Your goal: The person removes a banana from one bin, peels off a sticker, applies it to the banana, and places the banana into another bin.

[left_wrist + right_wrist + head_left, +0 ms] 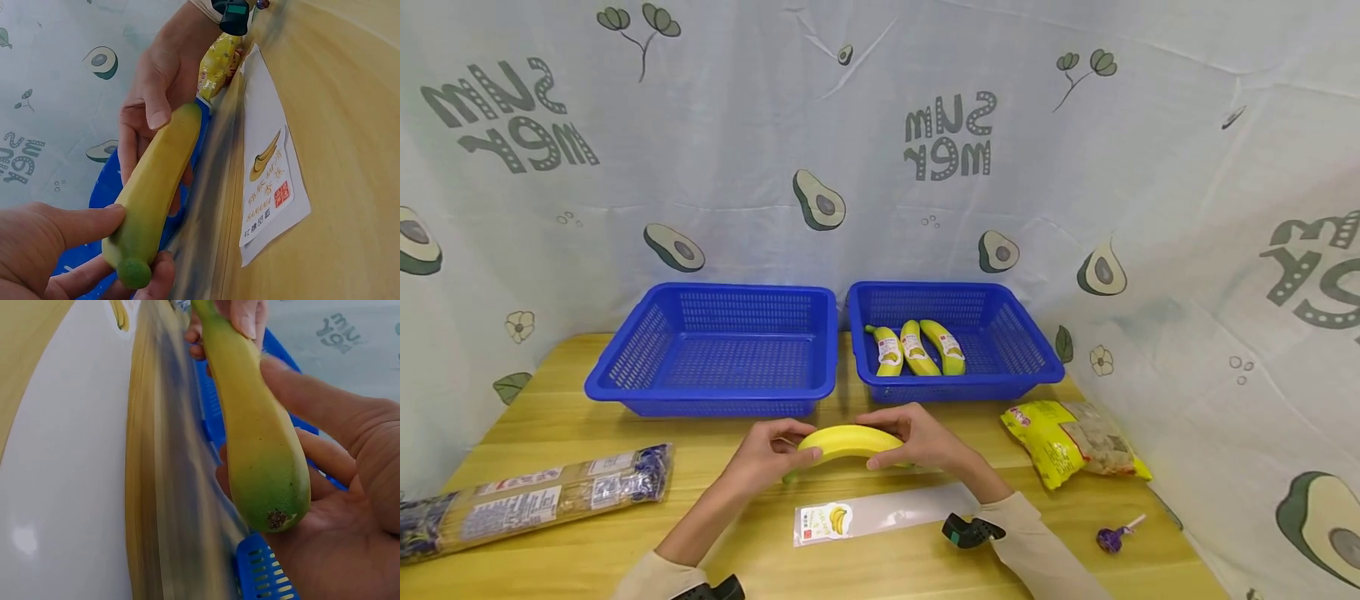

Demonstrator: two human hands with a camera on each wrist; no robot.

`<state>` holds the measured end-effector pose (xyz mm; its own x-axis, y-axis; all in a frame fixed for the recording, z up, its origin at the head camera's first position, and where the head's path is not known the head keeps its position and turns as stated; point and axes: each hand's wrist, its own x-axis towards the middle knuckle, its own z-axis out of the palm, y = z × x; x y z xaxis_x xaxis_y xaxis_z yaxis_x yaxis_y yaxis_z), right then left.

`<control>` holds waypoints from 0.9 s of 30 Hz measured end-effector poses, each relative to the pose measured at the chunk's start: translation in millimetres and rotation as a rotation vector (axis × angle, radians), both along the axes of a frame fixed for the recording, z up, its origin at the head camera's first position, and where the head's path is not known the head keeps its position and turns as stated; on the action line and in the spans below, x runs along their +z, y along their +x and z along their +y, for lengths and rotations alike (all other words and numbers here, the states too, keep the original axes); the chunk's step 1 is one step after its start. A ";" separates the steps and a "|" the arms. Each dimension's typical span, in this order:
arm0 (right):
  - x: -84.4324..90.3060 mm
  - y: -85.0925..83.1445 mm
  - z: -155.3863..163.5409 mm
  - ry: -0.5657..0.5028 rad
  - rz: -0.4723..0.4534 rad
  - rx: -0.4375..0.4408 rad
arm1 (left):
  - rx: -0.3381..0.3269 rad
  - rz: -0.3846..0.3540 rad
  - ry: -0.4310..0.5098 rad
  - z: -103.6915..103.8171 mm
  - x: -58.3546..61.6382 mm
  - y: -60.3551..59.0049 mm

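Note:
A yellow banana (850, 440) with greenish ends is held up between both hands, over the near side of the table. My left hand (767, 454) pinches its stem end, thumb on the near side and fingers behind, as the left wrist view shows. Around the other end, my right hand (921, 442) has its thumb (306, 394) on the near side and its fingers behind. Just below the banana lies a pale strip (902, 512) on the table. At its left end is a banana-print label (827, 522).
Two blue baskets stand at the back: the left basket (711, 393) has nothing in it, and the right basket (955, 387) holds three labelled bananas (917, 348). A spaghetti pack (535, 504) lies left. On the right are a yellow bag (1067, 437) and a purple lollipop (1108, 540).

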<state>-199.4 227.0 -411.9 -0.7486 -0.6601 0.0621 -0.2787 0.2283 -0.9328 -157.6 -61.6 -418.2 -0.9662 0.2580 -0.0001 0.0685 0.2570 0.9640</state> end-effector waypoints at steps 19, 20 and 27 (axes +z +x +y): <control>-7.3 -1.0 0.8 0.115 0.104 -0.052 | 0.119 0.144 -0.120 13.6 -16.4 5.8; -7.7 -1.2 0.8 0.120 0.107 -0.050 | 0.120 0.153 -0.124 13.8 -16.9 6.1; -10.1 -3.1 1.2 0.147 0.136 -0.037 | 0.123 0.193 -0.183 14.3 -22.7 5.2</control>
